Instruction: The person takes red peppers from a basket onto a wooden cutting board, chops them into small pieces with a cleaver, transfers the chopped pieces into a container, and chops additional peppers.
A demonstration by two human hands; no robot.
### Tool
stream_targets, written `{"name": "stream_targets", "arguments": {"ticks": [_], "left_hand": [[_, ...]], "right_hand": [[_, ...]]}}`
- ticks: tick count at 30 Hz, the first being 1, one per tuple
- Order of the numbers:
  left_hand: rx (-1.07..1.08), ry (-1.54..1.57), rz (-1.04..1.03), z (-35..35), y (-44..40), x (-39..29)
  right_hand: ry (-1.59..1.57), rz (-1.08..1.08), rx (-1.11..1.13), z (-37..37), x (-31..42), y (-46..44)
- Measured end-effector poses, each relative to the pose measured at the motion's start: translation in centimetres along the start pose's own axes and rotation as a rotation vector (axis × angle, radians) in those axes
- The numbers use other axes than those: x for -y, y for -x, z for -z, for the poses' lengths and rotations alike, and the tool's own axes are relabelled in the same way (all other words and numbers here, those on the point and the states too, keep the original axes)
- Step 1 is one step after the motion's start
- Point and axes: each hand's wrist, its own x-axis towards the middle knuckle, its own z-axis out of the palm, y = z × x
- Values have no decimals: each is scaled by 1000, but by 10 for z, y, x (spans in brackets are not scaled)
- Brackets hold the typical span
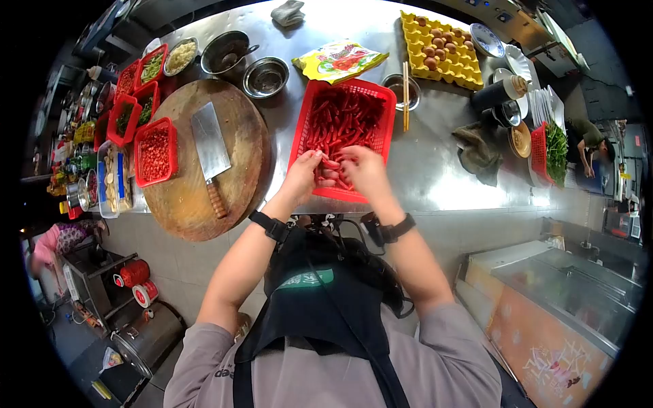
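A red plastic basket [388,115] filled with red chili peppers [343,119] stands near the front edge of the steel table. Over its near part, my left hand [304,173] has its fingers pinched together on a red chili pepper. Close beside it, my right hand [365,171] is bent with its fingers curled at the same pepper; its fingertips are partly hidden. A yellow packet [340,61] lies against the far rim of the basket. To the left, a cleaver [211,143] rests flat on a round wooden chopping board [238,143].
Red baskets of chopped peppers [156,151] and greens stand left of the board. Metal bowls [265,77] sit behind. Chopsticks [406,95] lie across a bowl, near a yellow egg tray [442,51]. A dark cloth [479,151] lies right. Two other people [592,139] are at the far sides.
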Motion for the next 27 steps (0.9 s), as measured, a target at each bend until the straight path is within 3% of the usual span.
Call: {"name": "stream_targets", "arguments": {"ticks": [1,2,4,8,11,13,15,16,18,19,21,27], "left_hand": [[-5,2,1,7,0,2],[1,-75,-2,17,-3,5],[52,-203,10,26,-4,-1],[99,-303,7,28,-5,2],[36,-155,20,18,3,-2],[24,-143,11,19,3,-6],[59,-369,-125,25,-2,-6],[57,-365,-125,26,-2,-6],[127,-378,-123,21,-1,-12],[129,-378,-126,15,2,-15],[204,-391,-138,3,8,-21],[134,-408,-122,1,-2,-22]], "right_hand": [[287,186,-94,7,-19,-5],[286,186,-93,8,-28,-5],[688,90,1,9,-40,-10],[838,-41,51,-15,-55,-16],[784,54,77,-3,-65,-31],[622,75,6,11,-56,-35],[299,-145,63,19,-43,-38],[302,-144,67,22,-36,-38],[-241,-361,154,27,-23,-38],[-239,-358,153,24,-22,-35],[-780,-394,176,15,-20,-29],[-970,-460,288,6,-18,-26]]}}
